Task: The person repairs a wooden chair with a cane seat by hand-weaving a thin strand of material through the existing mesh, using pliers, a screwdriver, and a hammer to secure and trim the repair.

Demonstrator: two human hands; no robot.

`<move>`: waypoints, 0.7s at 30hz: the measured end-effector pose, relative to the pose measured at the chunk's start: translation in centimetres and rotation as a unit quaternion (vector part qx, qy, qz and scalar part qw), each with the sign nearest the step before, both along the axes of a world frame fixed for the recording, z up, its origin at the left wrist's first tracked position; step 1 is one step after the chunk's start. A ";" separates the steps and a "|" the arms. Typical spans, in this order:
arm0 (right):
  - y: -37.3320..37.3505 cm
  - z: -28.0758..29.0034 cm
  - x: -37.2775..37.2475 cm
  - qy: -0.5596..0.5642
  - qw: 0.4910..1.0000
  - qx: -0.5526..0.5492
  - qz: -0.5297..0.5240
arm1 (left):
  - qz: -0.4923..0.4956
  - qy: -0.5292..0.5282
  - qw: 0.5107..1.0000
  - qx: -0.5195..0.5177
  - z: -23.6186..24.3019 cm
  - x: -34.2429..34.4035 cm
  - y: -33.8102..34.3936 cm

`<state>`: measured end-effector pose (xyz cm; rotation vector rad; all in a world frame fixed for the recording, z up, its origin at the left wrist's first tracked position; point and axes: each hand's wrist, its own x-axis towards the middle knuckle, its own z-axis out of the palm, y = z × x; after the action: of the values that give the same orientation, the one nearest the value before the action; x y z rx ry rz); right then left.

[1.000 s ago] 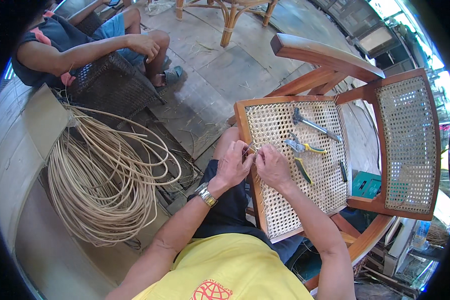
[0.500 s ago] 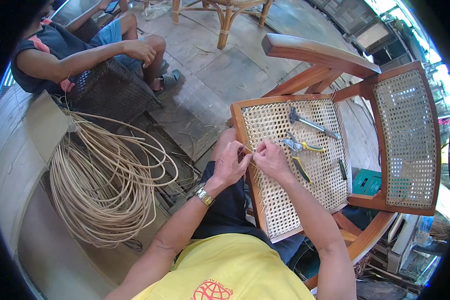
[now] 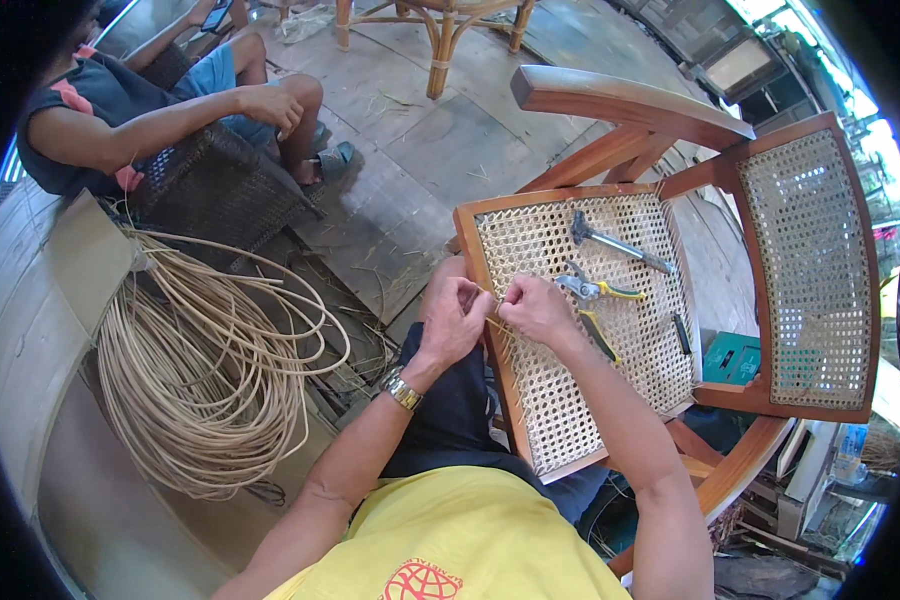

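Observation:
A wooden chair lies tipped before me, its woven cane seat [image 3: 560, 405] facing up. At the seat frame's near-left edge, my left hand [image 3: 457, 322] pinches a thin cane strand, most of it hidden by the fingers. Close beside it, my right hand [image 3: 536, 312] is closed at the same strand, knuckles up, over the cane's border. On the seat beyond my right hand rest a hammer [image 3: 620, 243] and pruning shears [image 3: 592, 290] with yellow-and-black handles. A small dark bar-shaped piece [image 3: 681, 334] lies farther right on the weave.
A big coil of rattan [image 3: 205, 400] hangs at the left. Beyond it, a person [image 3: 120, 130] sits in a dark woven chair [image 3: 220, 185], holding a phone. The chair's cane backrest [image 3: 808, 280] rises at right, near a green box [image 3: 734, 358]. A rattan stand [image 3: 440, 60] is at the back.
Both hands have shifted slightly left and stay close together at the seat's edge. The left hand's fingers are bunched more tightly. The view has moved a little; the tools lie unchanged.

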<state>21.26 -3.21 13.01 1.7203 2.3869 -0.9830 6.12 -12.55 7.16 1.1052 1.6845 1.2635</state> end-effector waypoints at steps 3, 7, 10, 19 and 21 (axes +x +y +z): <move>0.6 0.2 0.8 0.091 0.993 -0.057 0.053 | 0.040 -0.053 0.996 -0.053 -0.9 -0.7 0.6; 1.0 1.5 2.2 0.167 0.983 -0.048 0.068 | 0.024 -0.044 0.990 -0.130 0.4 -0.8 0.7; 1.5 1.2 2.7 0.197 0.965 0.109 0.132 | 0.037 -0.031 0.998 -0.038 1.3 0.1 -0.1; 1.5 2.0 0.3 0.119 0.974 0.071 0.178 | -0.118 0.238 0.950 0.166 2.6 2.5 -4.9; 1.3 1.4 -0.1 0.052 0.978 0.090 0.179 | -0.130 0.259 0.942 0.172 2.1 2.7 -5.1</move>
<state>21.16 -1.88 14.42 1.2354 2.7940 -0.8421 8.80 -17.62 9.30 1.9401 1.6312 1.1845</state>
